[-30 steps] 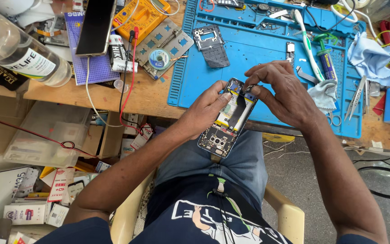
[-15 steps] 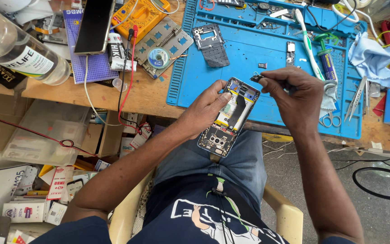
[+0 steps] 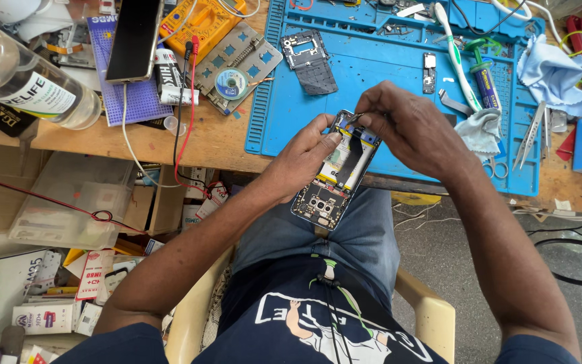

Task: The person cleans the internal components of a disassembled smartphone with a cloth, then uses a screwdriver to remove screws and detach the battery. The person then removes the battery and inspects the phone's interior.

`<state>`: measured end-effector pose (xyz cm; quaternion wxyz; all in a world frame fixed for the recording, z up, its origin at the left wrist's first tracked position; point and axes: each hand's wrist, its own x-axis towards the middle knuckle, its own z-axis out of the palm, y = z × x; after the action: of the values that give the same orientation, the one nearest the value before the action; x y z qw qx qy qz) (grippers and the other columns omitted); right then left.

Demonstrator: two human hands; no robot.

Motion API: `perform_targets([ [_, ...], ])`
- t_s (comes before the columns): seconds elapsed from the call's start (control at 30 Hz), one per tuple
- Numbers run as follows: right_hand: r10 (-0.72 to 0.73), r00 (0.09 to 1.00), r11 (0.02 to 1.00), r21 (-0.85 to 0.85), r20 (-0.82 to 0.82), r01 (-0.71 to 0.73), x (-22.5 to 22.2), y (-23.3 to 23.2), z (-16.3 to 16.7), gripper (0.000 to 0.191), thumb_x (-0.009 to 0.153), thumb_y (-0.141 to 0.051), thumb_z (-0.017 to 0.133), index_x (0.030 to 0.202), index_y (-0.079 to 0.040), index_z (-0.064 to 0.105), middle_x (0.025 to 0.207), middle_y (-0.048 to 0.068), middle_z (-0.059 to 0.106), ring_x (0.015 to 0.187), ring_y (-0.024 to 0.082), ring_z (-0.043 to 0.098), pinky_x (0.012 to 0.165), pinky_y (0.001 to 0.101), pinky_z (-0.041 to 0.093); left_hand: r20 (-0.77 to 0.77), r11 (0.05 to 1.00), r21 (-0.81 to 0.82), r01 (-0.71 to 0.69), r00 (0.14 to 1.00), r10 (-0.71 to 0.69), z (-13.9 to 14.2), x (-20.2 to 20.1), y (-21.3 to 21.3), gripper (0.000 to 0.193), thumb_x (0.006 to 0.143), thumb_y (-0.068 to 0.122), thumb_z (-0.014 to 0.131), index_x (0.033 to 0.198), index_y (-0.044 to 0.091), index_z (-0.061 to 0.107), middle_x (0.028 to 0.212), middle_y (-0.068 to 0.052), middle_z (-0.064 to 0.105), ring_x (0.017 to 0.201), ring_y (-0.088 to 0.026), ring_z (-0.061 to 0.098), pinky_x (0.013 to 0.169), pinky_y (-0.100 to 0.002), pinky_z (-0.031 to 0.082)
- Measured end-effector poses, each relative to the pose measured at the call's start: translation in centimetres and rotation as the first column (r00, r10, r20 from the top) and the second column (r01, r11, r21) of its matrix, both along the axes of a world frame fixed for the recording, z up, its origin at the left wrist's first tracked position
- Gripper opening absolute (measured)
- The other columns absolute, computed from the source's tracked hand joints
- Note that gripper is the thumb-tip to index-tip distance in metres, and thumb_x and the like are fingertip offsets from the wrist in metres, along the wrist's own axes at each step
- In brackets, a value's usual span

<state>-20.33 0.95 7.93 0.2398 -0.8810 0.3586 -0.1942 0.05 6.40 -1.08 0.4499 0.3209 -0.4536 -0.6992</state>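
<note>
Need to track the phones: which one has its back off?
The phone held in both hands, battery and camera modules exposed. The dark-screened phone lying on the purple mat stays closed.

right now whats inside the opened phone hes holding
The opened phone shows a yellow-and-white battery, a dark strip running along it, and camera modules at its near end. The right hand covers the far end and the left hand one edge, so parts there stay hidden.

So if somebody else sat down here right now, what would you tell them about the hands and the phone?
Left hand: grips the opened phone by its side, above the lap at the bench edge.
Right hand: fingertips pinched at the phone's top end; what they pinch is too small to tell.
Done: back is off, insides exposed; a dark inner cover lies on the blue mat.
Left: phone not closed up.
Tweezers sit on the mat's right side.
</note>
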Motion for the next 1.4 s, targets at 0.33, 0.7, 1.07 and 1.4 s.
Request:
perform_targets([
  [0.33,-0.075,0.99,0.995,-0.06,0.116,0.083,-0.7,1.6,-1.8,0.016,0.103,-0.014,0.064,0.116,-0.004,0.063,0.102,0.012,0.072,0.081,0.026,0.068,0.072,0.0388,0.053,0.009,1.0,0.026,-0.012,1.0,0.012,0.1,-0.2,0.0,0.033,0.11,0.018,0.044,0.135,-0.001,0.045,0.097,-0.007,0.067,0.08,-0.004,0.066,0.065,-0.022,0.058],
  [0.7,-0.081,0.988,0.995,-0.054,0.128,0.089,-1.1,1.7,-2.0,0.013,0.102,-0.01,0.067,0.114,-0.003,0.067,0.102,0.011,0.073,0.08,0.022,0.067,0.071,0.0358,0.052,-0.057,0.999,0.044,-0.027,0.998,0.029,-0.2,-0.3,-0.1,0.033,0.109,0.016,0.045,0.137,-0.001,0.045,0.101,-0.007,0.067,0.085,-0.005,0.067,0.071,-0.023,0.059],
  [1.07,-0.241,0.923,0.943,-0.153,0.3,0.296,0.1,4.1,-3.1,0.009,0.101,-0.006,0.074,0.11,-0.004,0.073,0.101,0.008,0.075,0.085,0.016,0.07,0.068,0.0289,0.055,-0.131,0.997,0.061,-0.054,0.989,0.062,0.4,-0.8,-0.5,0.028,0.108,0.02,0.046,0.124,-0.002,0.053,0.096,-0.005,0.065,0.079,-0.005,0.064,0.067,-0.022,0.056],
  [1.4,-0.442,0.792,0.872,-0.004,0.42,0.489,1.7,4.3,-3.3,0.015,0.094,-0.009,0.083,0.107,-0.005,0.078,0.095,0.004,0.077,0.075,0.008,0.062,0.064,0.0249,0.048,0.16,0.969,-0.193,-0.155,0.969,0.187,-0.5,-1.6,-0.5,0.021,0.114,0.021,0.043,0.115,0.002,0.053,0.096,-0.003,0.054,0.089,-0.008,0.049,0.08,-0.029,0.049],
])
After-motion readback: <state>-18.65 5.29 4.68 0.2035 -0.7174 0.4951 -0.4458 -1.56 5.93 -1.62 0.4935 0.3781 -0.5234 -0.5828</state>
